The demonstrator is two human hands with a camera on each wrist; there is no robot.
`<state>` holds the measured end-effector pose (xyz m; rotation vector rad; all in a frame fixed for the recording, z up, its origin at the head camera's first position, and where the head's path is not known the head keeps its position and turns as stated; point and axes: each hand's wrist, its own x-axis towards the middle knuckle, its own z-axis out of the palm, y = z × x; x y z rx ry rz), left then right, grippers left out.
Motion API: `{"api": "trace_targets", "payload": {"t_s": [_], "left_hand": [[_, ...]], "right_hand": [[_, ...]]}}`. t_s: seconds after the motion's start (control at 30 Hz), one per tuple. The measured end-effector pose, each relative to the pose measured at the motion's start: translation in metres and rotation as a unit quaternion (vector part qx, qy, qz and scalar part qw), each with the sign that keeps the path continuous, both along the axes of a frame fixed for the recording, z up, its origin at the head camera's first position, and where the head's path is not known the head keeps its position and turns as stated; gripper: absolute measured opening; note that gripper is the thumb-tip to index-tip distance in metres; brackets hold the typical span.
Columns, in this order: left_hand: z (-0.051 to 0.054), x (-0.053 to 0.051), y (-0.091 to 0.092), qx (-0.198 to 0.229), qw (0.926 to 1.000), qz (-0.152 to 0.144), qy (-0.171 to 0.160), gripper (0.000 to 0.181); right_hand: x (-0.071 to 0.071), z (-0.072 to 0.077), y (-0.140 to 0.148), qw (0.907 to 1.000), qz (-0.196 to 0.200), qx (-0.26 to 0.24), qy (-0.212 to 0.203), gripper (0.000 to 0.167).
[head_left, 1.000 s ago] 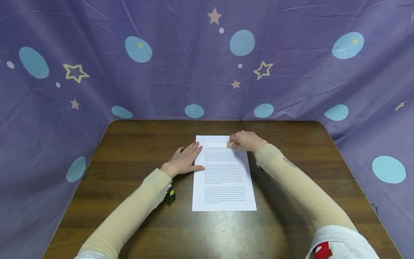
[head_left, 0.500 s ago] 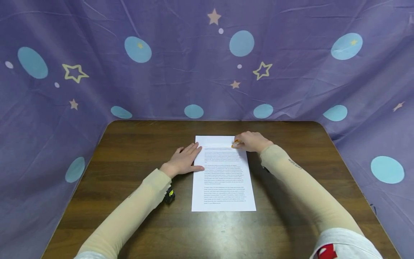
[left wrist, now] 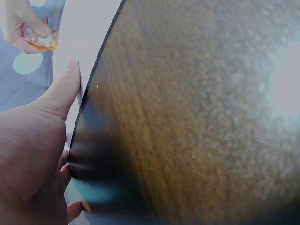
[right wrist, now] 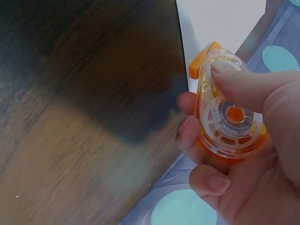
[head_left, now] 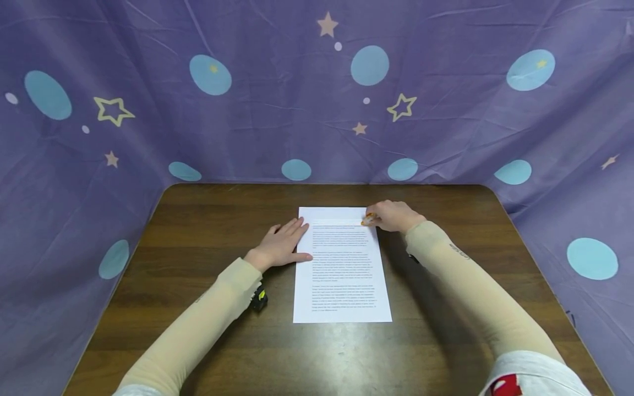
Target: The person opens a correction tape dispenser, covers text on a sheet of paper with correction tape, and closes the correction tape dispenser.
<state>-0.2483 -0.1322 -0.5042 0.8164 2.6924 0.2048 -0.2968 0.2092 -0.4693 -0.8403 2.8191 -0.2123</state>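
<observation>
A printed sheet of paper [head_left: 342, 269] lies on the wooden table, its long side running away from me. My left hand [head_left: 281, 246] rests flat with spread fingers on its left edge; the thumb [left wrist: 65, 89] lies over that edge in the left wrist view. At the upper right of the sheet my right hand [head_left: 394, 215] holds a correction tape dispenser [right wrist: 229, 117], clear with orange parts, between thumb and curled fingers. The dispenser's orange tip [right wrist: 201, 61] is over the paper near its right edge, just above the first text lines. Whether the tip touches the paper cannot be told.
The brown wooden table [head_left: 218, 209] extends around the sheet on all sides. A purple curtain [head_left: 277, 110] with stars and blue ovals hangs behind the table and along both sides. A small black device [head_left: 260, 298] sits under the left wrist.
My right hand has moved rightward along the top of the page, carrying the correction tape dispenser from above the text's right part to near the right edge. The left hand has stayed put.
</observation>
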Motion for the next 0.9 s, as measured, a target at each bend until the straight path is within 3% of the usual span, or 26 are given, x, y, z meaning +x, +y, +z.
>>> {"api": "trace_targets", "payload": {"t_s": [0.5, 0.63, 0.9], "left_hand": [[0.002, 0.002, -0.001, 0.007, 1.0000, -0.001, -0.002, 0.095], [0.000, 0.002, -0.002, 0.009, 1.0000, 0.002, -0.002, 0.096], [-0.006, -0.001, -0.002, 0.008, 0.9999, -0.001, -0.006, 0.098]], "right_hand": [[0.004, -0.002, 0.011, 0.9991, -0.032, -0.004, -0.028, 0.015], [0.002, -0.003, 0.012, 0.9992, -0.022, -0.011, -0.031, 0.015], [0.003, 0.006, 0.001, 0.9972, -0.012, -0.066, -0.033, 0.019]]}}
